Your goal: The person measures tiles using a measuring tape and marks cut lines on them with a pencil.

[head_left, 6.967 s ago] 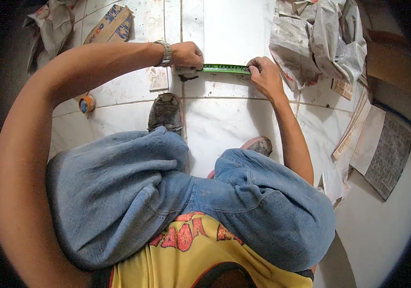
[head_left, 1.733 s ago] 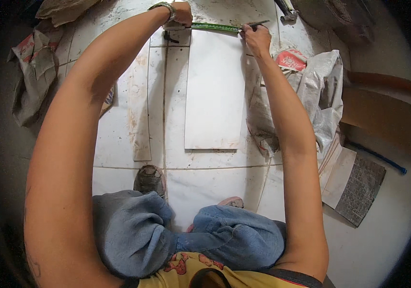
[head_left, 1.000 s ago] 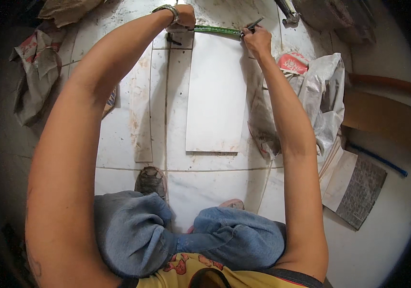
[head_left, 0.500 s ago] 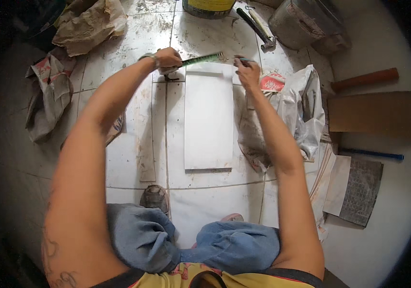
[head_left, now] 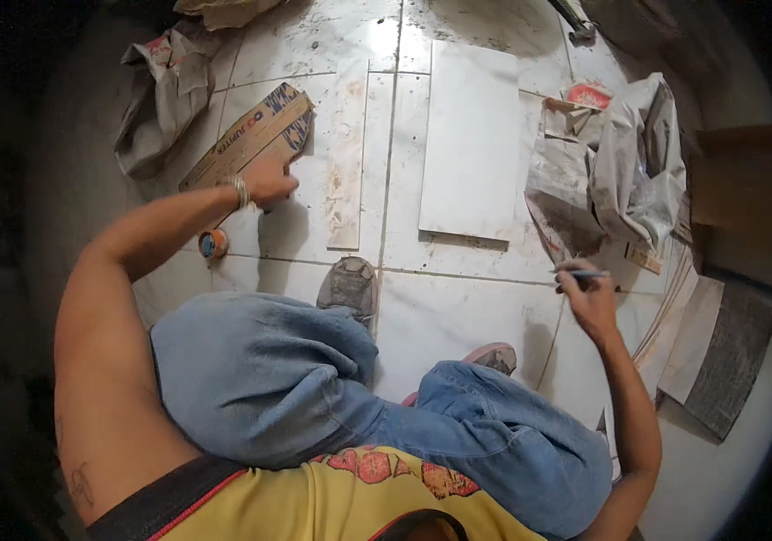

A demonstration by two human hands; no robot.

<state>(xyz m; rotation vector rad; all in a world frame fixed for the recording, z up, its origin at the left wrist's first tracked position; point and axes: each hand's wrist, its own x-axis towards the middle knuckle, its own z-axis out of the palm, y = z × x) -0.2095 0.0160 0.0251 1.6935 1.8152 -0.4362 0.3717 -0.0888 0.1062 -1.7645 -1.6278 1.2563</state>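
Note:
My left hand (head_left: 270,180) is over the near end of a flattened cardboard piece (head_left: 260,135), its fingers curled. Whatever it may hold is hidden. Close to that wrist is a small orange-and-blue round thing (head_left: 213,243). On the right, my right hand (head_left: 589,293) pinches a slim dark pencil or pen (head_left: 581,273), held above the floor. Between the hands, a white rectangular tile (head_left: 469,140) lies on the floor, apart from both. A narrow, stained tile strip (head_left: 346,167) lies to its left.
Crumpled grey bags (head_left: 638,162) lie right of the white tile, another bag (head_left: 162,104) at the far left. Dark and light flat pieces (head_left: 728,361) lean at the right. My shoe (head_left: 350,287) is just below the strip.
Both hands have come back from the white tile's far end: left toward the cardboard, right toward my right knee. The green tape measure blade no longer shows. The view has shifted.

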